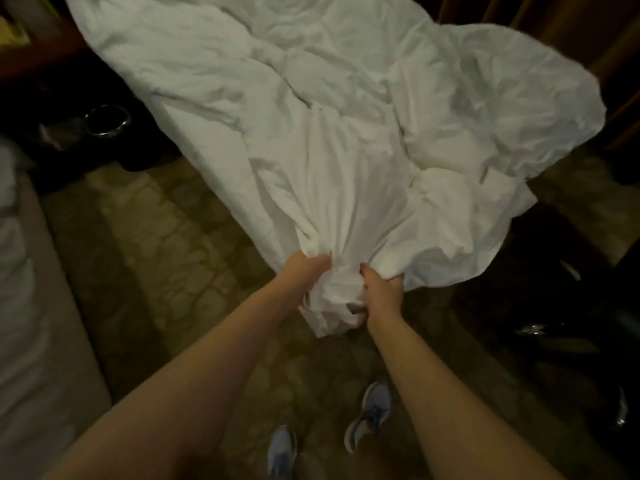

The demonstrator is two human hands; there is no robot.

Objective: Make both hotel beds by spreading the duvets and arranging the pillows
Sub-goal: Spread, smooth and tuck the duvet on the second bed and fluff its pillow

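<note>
A crumpled white duvet point(329, 116) lies spread over the bed ahead of me, its right side billowing out past the bed's edge. Its near end is gathered into a bunch that hangs over the carpet. My left hand point(308, 268) grips the left side of that bunch. My right hand point(382, 289) grips the right side, close beside the left. Both fists are closed on the fabric. No pillows are in view.
A second bed point(31, 306) with pale bedding runs along the left edge. Patterned carpet point(166, 254) fills the gap between the beds. A round bin point(105, 121) stands at the far left. Dark luggage point(561, 306) sits on the right. My shoes point(370, 414) are below.
</note>
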